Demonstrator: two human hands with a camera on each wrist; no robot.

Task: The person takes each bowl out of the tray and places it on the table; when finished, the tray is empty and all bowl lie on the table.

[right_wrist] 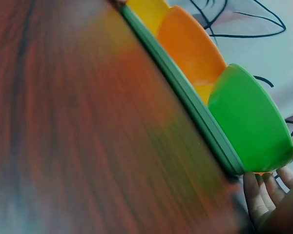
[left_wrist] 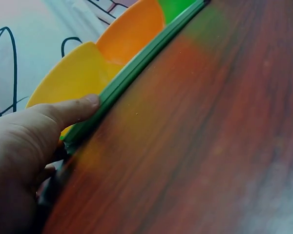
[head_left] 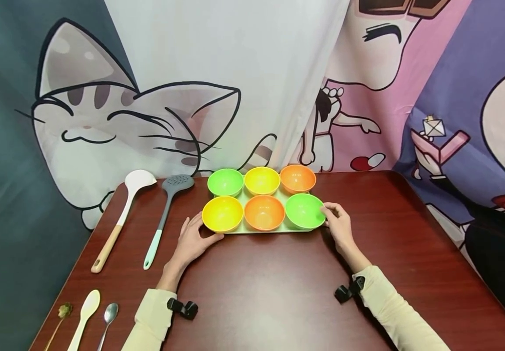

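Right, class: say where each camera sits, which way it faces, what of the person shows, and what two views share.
Head: on the head, facing forward and down at tray, bowls and table; left hand, right hand and both sleeves show.
Left wrist: on that wrist, facing along the tray's near edge; the left hand's thumb shows.
Right wrist: on that wrist, facing the same edge and the front green bowl; right-hand fingers show.
Both wrist views share that edge and the front orange bowl.

Left hand [head_left: 193,241], right hand [head_left: 339,227] apart
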